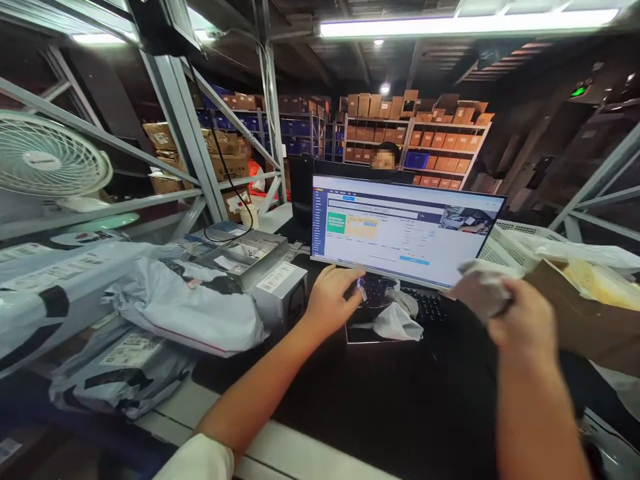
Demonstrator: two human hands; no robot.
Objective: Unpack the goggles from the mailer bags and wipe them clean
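My left hand (pixel 333 300) reaches over the left end of the black keyboard (pixel 431 307), its fingers stretched out and the thumb apart. A small shiny, clear item (pixel 362 289) shows by its fingertips; I cannot make out what it is. My right hand (pixel 529 323), blurred by motion, grips a crumpled whitish-grey plastic bag (pixel 483 290) in front of the monitor's lower right corner. Crumpled white plastic (pixel 399 323) lies on the keyboard and the dark desk mat. Behind both hands stands the lit monitor (pixel 375 230), showing a web page with a small camera picture.
Grey plastic parcels (pixel 185 303) are piled at the left, beside a grey box (pixel 280 290) and an open tray (pixel 245 257). A cardboard box (pixel 585 313) stands at the right. A fan (pixel 47 160) is far left. One person (pixel 385 157) is behind the monitor.
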